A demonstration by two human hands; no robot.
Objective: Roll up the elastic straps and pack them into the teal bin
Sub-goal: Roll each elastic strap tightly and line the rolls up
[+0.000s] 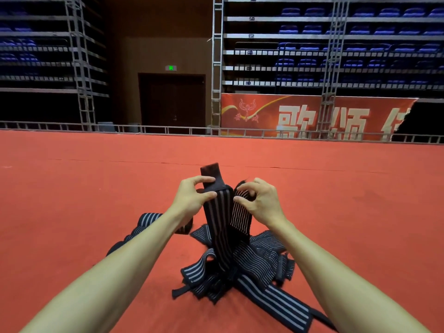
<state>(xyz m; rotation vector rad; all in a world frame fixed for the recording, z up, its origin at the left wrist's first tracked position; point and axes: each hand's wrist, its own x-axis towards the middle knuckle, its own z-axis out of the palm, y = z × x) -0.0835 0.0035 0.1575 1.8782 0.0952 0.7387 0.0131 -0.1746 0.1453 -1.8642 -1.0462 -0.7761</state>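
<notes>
Head view. The left hand holds the raised strap just below its plain dark end tab. Thumb and forefinger are curled and pinch the strap's edge; the other fingers are hidden behind it. The strap is black with broad pale stripes, stands nearly upright between the hands, and runs down into the pile of straps.

The right hand is level with the left, just beside it. Its fingers are curled and its thumb and fingertips pinch the top of a thin-striped length, which touches the raised strap. Whether the two are one strap folded over cannot be determined.

The pile lies loose and tangled on the red carpet, between the forearms and near the person. A separate strap lies on the carpet, partly under the left forearm, just left of the pile.

Background: a low metal railing, a dark double door, a red banner with large pale characters, and tiers of blue seats.
</notes>
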